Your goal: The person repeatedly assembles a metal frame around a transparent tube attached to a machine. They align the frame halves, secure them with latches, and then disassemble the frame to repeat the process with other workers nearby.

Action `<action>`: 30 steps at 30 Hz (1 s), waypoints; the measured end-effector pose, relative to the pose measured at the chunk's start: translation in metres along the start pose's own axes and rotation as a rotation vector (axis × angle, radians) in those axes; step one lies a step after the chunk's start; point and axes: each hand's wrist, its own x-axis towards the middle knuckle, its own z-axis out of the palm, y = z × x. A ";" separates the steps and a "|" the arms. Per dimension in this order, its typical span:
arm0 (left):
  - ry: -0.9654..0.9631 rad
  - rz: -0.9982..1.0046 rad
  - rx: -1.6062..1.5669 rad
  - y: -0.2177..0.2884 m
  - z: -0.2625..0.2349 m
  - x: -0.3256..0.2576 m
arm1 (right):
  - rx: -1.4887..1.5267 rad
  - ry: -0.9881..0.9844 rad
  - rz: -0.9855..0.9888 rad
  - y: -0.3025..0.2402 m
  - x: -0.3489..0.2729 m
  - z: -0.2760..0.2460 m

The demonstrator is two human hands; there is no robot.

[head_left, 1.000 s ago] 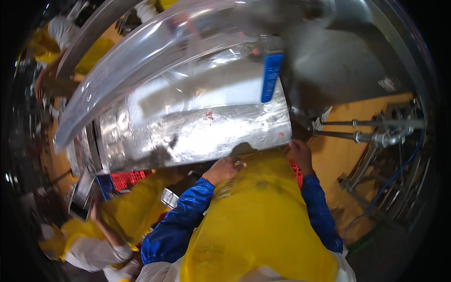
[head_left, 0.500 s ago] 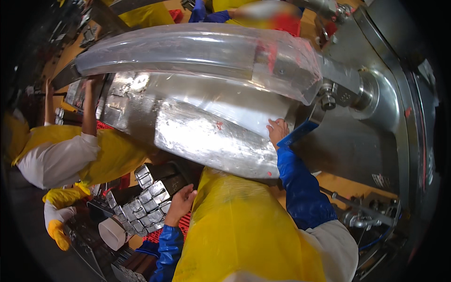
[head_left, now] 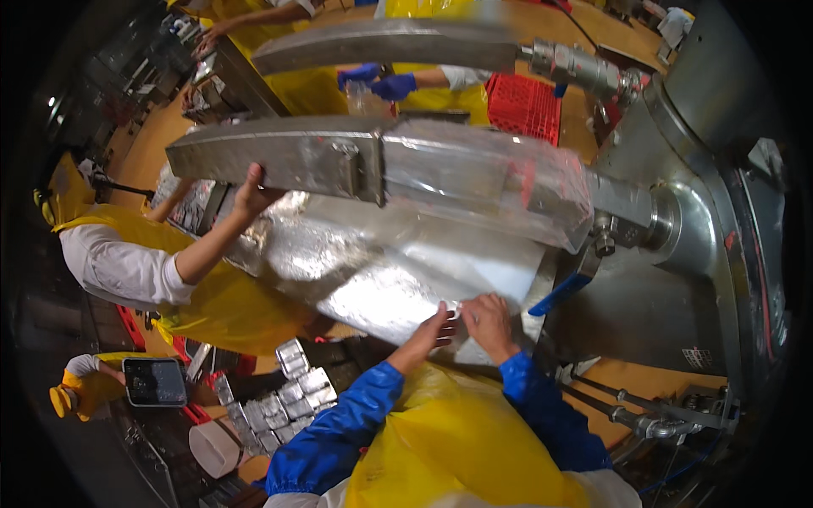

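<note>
A wide silvery foil sheet point(head_left: 381, 271) hangs from a long steel bar point(head_left: 288, 157) wrapped in clear plastic film point(head_left: 500, 182). My left hand point(head_left: 432, 332) and my right hand point(head_left: 489, 323) meet at the foil's lower edge, fingers pinched on it, with a small white bit between them. Both my sleeves are blue over a yellow apron point(head_left: 457, 449). A co-worker's hand point(head_left: 252, 191) grips the bar's left end from below.
A stainless machine housing point(head_left: 677, 254) with a blue handle point(head_left: 563, 292) stands right. Several silver foil packs point(head_left: 279, 398), a white bucket point(head_left: 216, 444) and a dark tablet point(head_left: 152, 381) lie lower left. A red crate point(head_left: 525, 106) and a person's blue-gloved hands point(head_left: 381, 85) are behind.
My right hand came down from the foil's right edge near the blue handle, and my left hand rose from near the packs. Both now meet at the foil's lower edge.
</note>
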 end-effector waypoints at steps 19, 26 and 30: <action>0.504 0.507 0.663 0.068 -0.080 -0.006 | 0.962 0.493 0.372 -0.076 0.056 -0.155; 0.339 0.303 0.579 0.107 -0.033 -0.070 | 0.925 0.516 0.240 -0.064 0.053 -0.142; 0.539 0.717 0.826 0.116 -0.032 -0.055 | 0.879 0.511 0.268 -0.059 0.052 -0.140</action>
